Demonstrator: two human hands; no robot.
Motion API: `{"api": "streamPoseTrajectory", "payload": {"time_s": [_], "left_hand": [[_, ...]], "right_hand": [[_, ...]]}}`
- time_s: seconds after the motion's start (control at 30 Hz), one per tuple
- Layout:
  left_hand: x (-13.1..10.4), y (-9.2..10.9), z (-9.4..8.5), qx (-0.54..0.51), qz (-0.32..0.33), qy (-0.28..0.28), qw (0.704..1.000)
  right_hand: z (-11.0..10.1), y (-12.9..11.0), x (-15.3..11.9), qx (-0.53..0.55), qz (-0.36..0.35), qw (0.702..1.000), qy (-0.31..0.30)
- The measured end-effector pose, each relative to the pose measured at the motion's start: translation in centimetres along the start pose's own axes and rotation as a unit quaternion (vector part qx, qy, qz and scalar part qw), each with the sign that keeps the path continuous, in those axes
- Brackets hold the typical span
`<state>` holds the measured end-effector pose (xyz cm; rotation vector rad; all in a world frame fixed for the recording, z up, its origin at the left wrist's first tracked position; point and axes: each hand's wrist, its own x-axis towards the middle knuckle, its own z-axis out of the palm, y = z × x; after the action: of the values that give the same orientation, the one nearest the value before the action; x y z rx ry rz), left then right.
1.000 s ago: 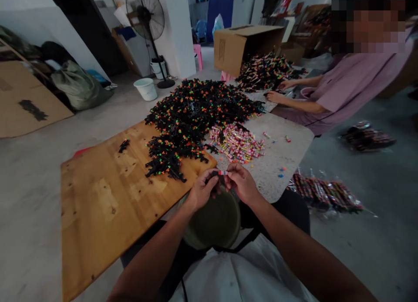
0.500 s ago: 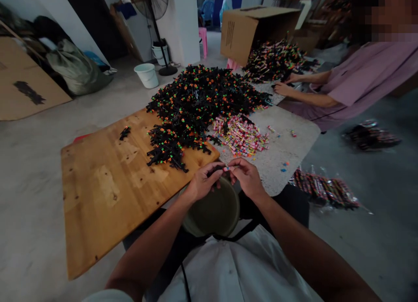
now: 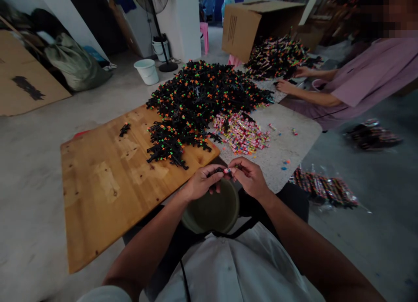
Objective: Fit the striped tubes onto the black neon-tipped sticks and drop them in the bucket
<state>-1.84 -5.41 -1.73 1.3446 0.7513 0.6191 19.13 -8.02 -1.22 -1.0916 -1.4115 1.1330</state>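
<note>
My left hand [image 3: 203,181] is closed around a small black toy gun [image 3: 219,170], mostly hidden by the fingers. My right hand [image 3: 251,176] pinches a small pink-and-white printed tube [image 3: 227,171], which meets the end of the toy gun. Both hands are close together above a round, dull green bucket [image 3: 235,210] between the knees. Just beyond them lies a heap of similar pink-and-white tubes [image 3: 245,133]. Farther back and to the left rises a large pile of black toy guns [image 3: 202,91] with orange and green bits.
A wooden board [image 3: 94,202] extends left, with one toy gun [image 3: 124,129] apart on it. The speckled tabletop [image 3: 290,147] is on the right. A co-worker's hands [image 3: 285,86] work near an open carton [image 3: 240,32]. Bagged items [image 3: 326,189] lie on the floor.
My hands stay together with the tube at the toy gun's end; the right fingers have shifted slightly on the tube. One of the co-worker's hands has moved farther from the other.
</note>
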Motion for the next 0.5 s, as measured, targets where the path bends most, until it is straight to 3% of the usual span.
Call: {"api": "streamPoseTrajectory", "payload": {"time_s": [0.13, 0.27, 0.4, 0.5], "left_hand": [[-0.1, 0.0, 0.3, 0.133, 0.049, 0.050, 0.989], [-0.3, -0.7, 0.4, 0.242, 0.090, 0.077, 0.963], [-0.7, -2.3, 0.4, 0.289, 0.141, 0.142, 0.936], [-1.3, -3.8, 0.7, 0.309, 0.134, 0.156, 0.928]], "right_hand": [[-0.2, 0.0, 0.2, -0.084, -0.023, 0.996, 0.000], [0.2, 0.2, 0.3, -0.092, 0.012, 0.996, -0.004], [1.3, 0.4, -0.3, -0.095, 0.026, 0.995, -0.009], [2.3, 1.0, -1.1, -0.125, 0.016, 0.992, -0.031]]}}
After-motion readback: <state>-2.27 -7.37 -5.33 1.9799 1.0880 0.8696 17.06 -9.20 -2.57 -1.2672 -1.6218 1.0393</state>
